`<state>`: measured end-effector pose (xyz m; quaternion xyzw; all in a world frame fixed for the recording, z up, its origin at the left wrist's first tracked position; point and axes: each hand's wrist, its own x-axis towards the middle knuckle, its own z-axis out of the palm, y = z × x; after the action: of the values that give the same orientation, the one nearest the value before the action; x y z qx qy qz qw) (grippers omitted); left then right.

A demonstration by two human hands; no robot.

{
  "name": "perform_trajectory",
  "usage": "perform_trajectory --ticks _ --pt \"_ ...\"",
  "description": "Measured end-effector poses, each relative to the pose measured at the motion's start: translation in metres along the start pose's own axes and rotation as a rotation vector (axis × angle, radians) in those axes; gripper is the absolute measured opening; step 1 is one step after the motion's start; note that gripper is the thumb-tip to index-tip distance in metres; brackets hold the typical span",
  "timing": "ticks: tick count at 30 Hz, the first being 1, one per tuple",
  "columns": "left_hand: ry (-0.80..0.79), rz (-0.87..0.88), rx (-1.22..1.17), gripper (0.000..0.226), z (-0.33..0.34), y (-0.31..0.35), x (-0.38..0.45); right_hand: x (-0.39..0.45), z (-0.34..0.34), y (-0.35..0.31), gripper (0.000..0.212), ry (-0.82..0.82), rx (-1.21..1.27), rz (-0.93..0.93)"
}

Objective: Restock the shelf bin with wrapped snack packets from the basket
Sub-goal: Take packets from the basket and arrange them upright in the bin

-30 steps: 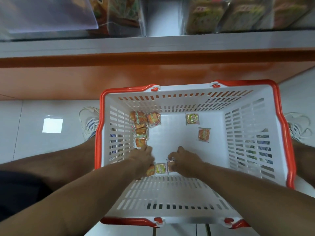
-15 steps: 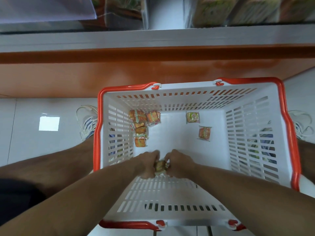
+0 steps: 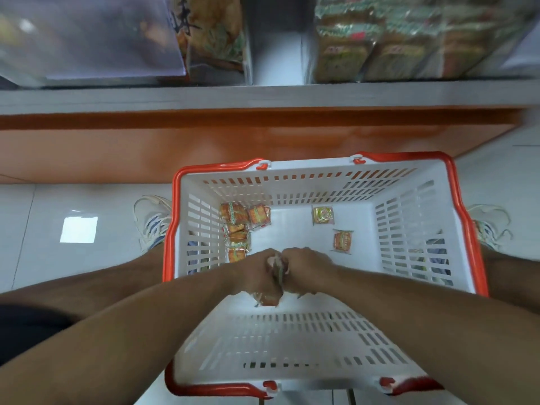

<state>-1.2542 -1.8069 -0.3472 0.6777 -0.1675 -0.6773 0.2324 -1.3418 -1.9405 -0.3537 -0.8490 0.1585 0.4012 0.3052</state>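
Hands meet low in the basket (image 3: 455,206): the left hand (image 3: 257,276) and right hand (image 3: 306,271) are pressed knuckle to knuckle, each grip closed around a small bunch of packets (image 3: 278,273), of which only crinkled edges show between and under the fingers. How many are held cannot be told.

To lift well, I would keep the two hands cupped together so nothing slips out below, rise straight up clear of the rim, then carry the load forward to the shelf (image 3: 263,96). A loose wrapper hanging under the left hand looks the likeliest to drop, so a firmer squeeze there seems wise.

The basket stands on the floor between the person's shoes. Besides what the hands hold, it has a cluster of orange packets (image 3: 237,229) against its left wall, one pale packet (image 3: 323,214) near the far wall, and one orange packet (image 3: 342,240) just right of the hands, apart from the rest. On the shelf, clear bins hold larger wrapped goods, blurred; which bin is to be filled I cannot tell.
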Motion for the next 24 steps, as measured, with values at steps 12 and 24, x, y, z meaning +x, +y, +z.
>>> perform_trajectory --ticks 12,24 --pt "0.153 0.349 -0.297 0.062 -0.007 0.188 -0.139 -0.206 -0.206 -0.078 0.021 0.381 -0.653 -0.156" --pt "0.243 0.681 -0.600 0.043 -0.017 0.257 -0.231 -0.292 -0.276 -0.049 0.038 0.451 1.206 -0.471"
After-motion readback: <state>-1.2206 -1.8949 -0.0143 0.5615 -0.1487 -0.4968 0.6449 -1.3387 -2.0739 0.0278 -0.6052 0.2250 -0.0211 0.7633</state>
